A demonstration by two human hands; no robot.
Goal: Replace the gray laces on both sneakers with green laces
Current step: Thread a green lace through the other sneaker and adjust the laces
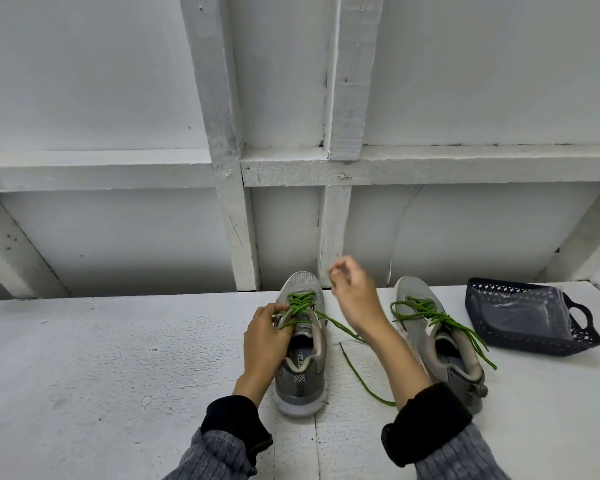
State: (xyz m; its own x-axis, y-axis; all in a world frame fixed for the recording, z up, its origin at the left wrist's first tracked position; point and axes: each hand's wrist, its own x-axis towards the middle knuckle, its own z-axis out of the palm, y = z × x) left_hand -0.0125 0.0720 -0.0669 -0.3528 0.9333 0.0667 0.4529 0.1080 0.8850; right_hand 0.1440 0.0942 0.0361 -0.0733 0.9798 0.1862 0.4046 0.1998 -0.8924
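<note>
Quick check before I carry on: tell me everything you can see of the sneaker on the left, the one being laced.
The left sneaker is gray mesh with a pale sole and a patterned heel tab, upright on the white table, toe to the wall. Green lace crisscrosses its upper eyelets; one loose end trails right across the table. The left hand holds its tongue area and pinches lace. The right hand, raised beside the toe, seems to pinch the other end.

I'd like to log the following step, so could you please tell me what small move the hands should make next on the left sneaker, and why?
Probably draw the right hand further up and away to take out slack. It pinches one green lace end raised above the gray mesh left sneaker, while the left hand grips the other strand at the top eyelets, and lace lies loose on the white table.
</note>
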